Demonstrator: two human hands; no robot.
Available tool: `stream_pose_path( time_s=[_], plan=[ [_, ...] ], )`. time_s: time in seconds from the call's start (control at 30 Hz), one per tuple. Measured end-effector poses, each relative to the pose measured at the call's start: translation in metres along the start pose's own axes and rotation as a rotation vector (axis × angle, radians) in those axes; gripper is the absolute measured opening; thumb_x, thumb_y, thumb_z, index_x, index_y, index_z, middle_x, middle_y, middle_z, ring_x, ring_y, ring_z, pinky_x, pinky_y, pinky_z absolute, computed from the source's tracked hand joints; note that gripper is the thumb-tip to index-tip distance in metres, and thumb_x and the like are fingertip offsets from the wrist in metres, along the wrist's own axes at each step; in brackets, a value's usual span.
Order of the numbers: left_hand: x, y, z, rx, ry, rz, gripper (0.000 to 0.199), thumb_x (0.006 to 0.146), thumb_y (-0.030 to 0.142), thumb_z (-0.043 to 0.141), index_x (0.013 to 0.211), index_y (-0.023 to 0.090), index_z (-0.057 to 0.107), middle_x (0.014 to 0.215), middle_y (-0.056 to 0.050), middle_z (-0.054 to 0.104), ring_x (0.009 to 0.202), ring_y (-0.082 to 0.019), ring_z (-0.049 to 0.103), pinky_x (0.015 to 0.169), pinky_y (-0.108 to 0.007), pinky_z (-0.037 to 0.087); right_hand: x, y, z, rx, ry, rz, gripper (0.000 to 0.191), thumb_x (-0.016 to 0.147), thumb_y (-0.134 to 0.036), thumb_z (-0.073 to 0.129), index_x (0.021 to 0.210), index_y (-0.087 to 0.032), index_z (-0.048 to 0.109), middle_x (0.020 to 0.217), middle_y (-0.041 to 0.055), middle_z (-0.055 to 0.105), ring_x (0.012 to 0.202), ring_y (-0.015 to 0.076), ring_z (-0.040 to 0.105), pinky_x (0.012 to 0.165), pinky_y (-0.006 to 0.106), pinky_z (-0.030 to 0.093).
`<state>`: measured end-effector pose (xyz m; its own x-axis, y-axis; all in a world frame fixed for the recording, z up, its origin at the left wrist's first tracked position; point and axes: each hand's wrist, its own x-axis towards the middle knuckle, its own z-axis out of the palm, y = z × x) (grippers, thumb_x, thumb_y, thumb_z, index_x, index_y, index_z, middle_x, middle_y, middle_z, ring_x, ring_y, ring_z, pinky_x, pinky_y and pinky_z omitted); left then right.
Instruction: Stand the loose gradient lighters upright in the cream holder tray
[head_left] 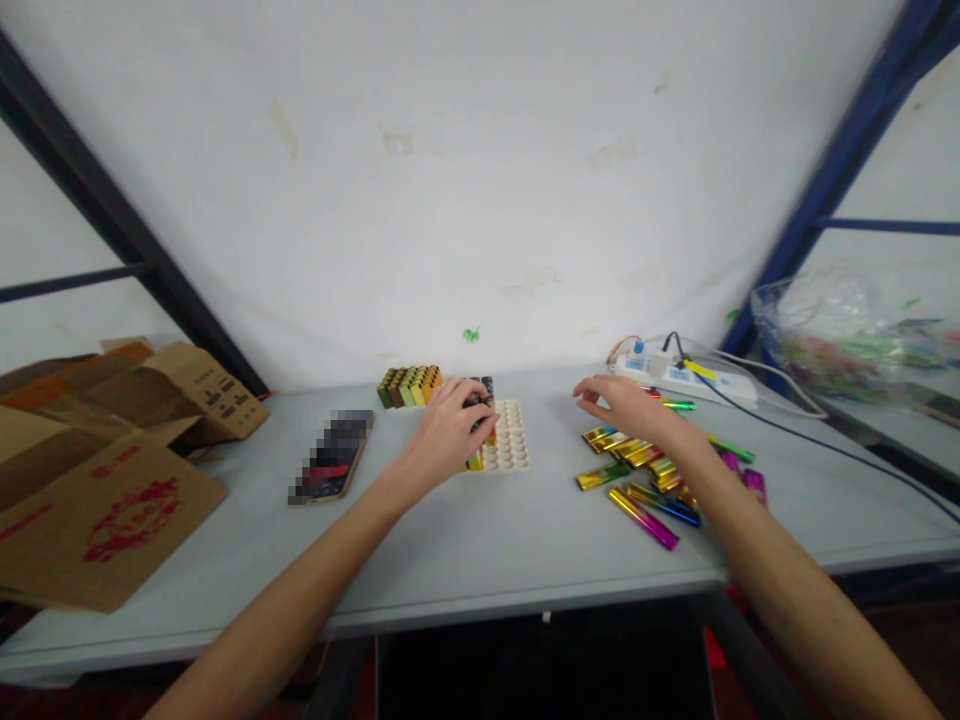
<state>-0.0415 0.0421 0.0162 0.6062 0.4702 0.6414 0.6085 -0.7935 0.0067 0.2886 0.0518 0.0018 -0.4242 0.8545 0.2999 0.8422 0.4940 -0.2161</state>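
My left hand (450, 430) reaches over a white tray (514, 437) with rows of round holes. Its fingers curl down at the tray's left part, and whatever they grip is hidden. Dark-topped slim pieces, apparently lighters (487, 385), stand in the tray behind the fingers, with yellow and orange ones partly visible under the hand. My right hand (611, 398) hovers to the right of the tray, fingers stretched out and thumb apart, holding nothing visible. Below and beside it lies a loose pile of shiny lighters (634, 450) in gold, green, blue and magenta.
Behind my left hand stands a block of green, yellow and orange lighters (409, 387). A phone (334, 457) lies farther left, near open cardboard boxes (112, 490). At the back right are a power strip (686, 378) with cables and a clear plastic bag (832, 340).
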Motion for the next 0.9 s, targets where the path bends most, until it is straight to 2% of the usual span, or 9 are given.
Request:
stream_pose_path(
  time_s=[0.1,0.2,0.3,0.4,0.6,0.9],
  plan=[
    [-0.001,-0.001,-0.001,0.075,-0.02,0.031,0.026,0.101,0.029,0.057,0.093,0.018,0.079,0.114,-0.012,0.068,0.108,-0.028,0.058,0.096,-0.046,0.048,-0.011,0.018,-0.008,0.006,-0.07,0.046,0.028,0.096,-0.033,0.061,0.114,-0.016,0.074,0.112,0.015,0.073,0.103,0.0292,0.069,0.096,0.042,0.051],
    [-0.002,0.0,-0.001,0.068,-0.047,0.042,0.026,0.103,0.03,0.055,0.101,0.019,0.078,0.115,-0.012,0.069,0.108,-0.026,0.059,0.095,-0.045,0.049,-0.022,0.028,-0.015,0.064,-0.172,0.088,0.037,0.088,-0.042,0.071,0.118,-0.02,0.074,0.121,0.0134,0.072,0.111,0.0314,0.068,0.101,0.044,0.051],
    [-0.002,0.001,0.0,0.055,-0.053,0.03,0.026,0.104,0.03,0.052,0.112,0.019,0.075,0.114,-0.011,0.069,0.108,-0.026,0.06,0.095,-0.044,0.049,-0.028,0.032,-0.019,0.131,-0.246,0.081,0.042,0.078,-0.044,0.079,0.116,-0.025,0.077,0.121,0.0096,0.073,0.111,0.0313,0.069,0.099,0.041,0.053],
    [-0.002,0.002,-0.001,0.021,-0.032,0.006,0.028,0.104,0.029,0.051,0.123,0.018,0.069,0.114,-0.012,0.07,0.109,-0.026,0.06,0.097,-0.044,0.049,-0.027,0.032,-0.018,0.153,-0.268,0.058,0.039,0.073,-0.041,0.082,0.109,-0.026,0.08,0.112,0.0075,0.076,0.103,0.0293,0.071,0.092,0.037,0.056],
    [0.0,0.005,-0.003,-0.054,0.048,-0.003,0.021,0.102,0.025,0.052,0.113,0.018,0.069,0.109,-0.011,0.071,0.105,-0.025,0.062,0.098,-0.043,0.048,-0.015,0.023,-0.009,0.147,-0.272,0.099,0.022,0.074,-0.029,0.081,0.094,-0.022,0.079,0.09,0.006,0.077,0.077,0.0228,0.07,0.069,0.03,0.053],
    [0.004,0.017,-0.009,-0.168,0.123,-0.003,0.016,0.1,0.021,0.053,0.102,0.018,0.068,0.1,-0.01,0.071,0.098,-0.022,0.063,0.096,-0.04,0.05,-0.005,0.009,-0.008,0.143,-0.201,0.047,0.018,0.089,-0.027,0.068,0.1,-0.019,0.08,0.099,0.01,0.08,0.084,0.0249,0.073,0.078,0.033,0.054]
  ],
)
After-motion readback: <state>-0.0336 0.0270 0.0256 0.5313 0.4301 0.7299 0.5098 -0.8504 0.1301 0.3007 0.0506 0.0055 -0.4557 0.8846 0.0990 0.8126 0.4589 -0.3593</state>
